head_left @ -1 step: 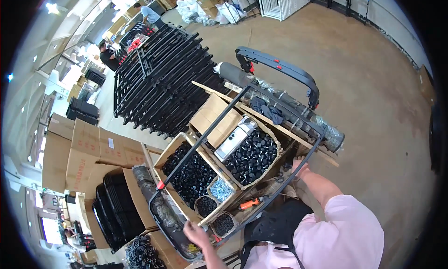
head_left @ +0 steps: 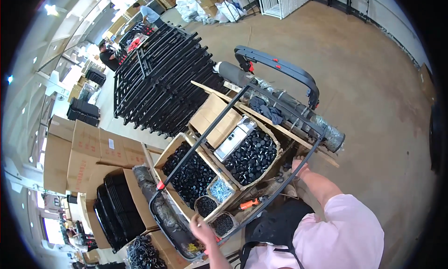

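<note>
Left hand at near rim of cardboard box packed with glossy black round caps, fingers curled on edge, touching. Right hand wrapped round thin black metal frame bar; fingers closed on it. Small round tub of caps just beside left hand. Stack of black metal racks behind. Versus earlier frame: same layout, hands unmoved.

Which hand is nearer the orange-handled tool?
Left. The left hand is just below-left of the orange-handled tool, on the black frame; the right hand is farther, up-right.
</note>
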`<state>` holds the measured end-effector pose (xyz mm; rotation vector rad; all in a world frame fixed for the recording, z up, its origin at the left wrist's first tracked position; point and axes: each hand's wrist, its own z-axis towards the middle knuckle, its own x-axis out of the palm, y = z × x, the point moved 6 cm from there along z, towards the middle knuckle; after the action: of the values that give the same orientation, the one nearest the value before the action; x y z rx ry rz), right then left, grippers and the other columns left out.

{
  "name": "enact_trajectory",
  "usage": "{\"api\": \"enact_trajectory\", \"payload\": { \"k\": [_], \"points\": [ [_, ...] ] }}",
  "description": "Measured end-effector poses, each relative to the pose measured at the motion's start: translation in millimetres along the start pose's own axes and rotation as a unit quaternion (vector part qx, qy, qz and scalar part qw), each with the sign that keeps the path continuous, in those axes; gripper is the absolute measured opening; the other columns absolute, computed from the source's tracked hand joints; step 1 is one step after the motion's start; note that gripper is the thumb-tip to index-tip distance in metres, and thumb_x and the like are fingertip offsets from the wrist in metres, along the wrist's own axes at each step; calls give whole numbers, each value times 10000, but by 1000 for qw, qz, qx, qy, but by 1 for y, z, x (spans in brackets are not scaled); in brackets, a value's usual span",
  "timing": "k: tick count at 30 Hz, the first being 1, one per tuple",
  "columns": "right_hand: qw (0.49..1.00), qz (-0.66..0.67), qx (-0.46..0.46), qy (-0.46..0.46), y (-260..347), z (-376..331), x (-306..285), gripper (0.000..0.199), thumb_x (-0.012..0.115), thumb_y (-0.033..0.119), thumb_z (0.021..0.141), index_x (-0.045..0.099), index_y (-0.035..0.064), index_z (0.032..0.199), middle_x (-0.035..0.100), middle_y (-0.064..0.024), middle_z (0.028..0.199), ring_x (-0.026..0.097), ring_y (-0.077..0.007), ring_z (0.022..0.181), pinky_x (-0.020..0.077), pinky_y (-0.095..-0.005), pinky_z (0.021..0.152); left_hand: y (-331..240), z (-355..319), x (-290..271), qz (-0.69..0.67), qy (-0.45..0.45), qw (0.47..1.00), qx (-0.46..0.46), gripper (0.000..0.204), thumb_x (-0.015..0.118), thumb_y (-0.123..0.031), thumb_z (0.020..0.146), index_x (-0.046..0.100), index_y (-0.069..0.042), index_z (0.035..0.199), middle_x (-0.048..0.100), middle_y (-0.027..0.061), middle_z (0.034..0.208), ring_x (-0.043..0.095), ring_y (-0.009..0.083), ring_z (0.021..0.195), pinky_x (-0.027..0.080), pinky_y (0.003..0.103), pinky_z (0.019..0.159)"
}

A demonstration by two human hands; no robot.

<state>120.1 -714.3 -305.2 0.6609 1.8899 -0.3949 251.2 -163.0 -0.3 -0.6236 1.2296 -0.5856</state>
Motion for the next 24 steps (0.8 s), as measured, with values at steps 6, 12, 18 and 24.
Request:
{"api": "enact_trajectory", "payload": {
  "k": [6,12,18,24],
  "points": [
    [972,-40,-226,42,31,6,5,287,682,262,789,763,-11,823,751,-229,865,752,-400,897,610,-510,774,-184,-29,120,-16,283,936,207,161,669,-53,975,733,-26,1120,719,173,1082,687,342,1060,528,401,958],
    [966,230,-90,-76,-44,-134,-156,464,712,367,811,659,-28,1047,737,-307,939,734,-459,937,603,-497,817,-299,-37,204,-108,385,875,274,146,662,-64,984,743,-20,1097,738,150,1066,707,319,1004,551,392,911],
    [931,298,56,203,-123,-232,-235,445,658,403,846,697,-24,965,726,-251,817,738,-391,822,588,-498,771,-410,-89,300,-232,555,762,240,212,636,-160,1044,729,-12,1163,737,129,1090,707,243,1004,544,340,923],
    [901,392,86,164,-144,-255,-390,433,598,425,872,682,0,881,683,-133,666,690,-257,588,565,-426,609,-493,-141,331,-317,694,615,199,364,581,-283,1105,664,-5,1323,715,82,1217,644,160,1140,498,326,1011]
  ]
}}
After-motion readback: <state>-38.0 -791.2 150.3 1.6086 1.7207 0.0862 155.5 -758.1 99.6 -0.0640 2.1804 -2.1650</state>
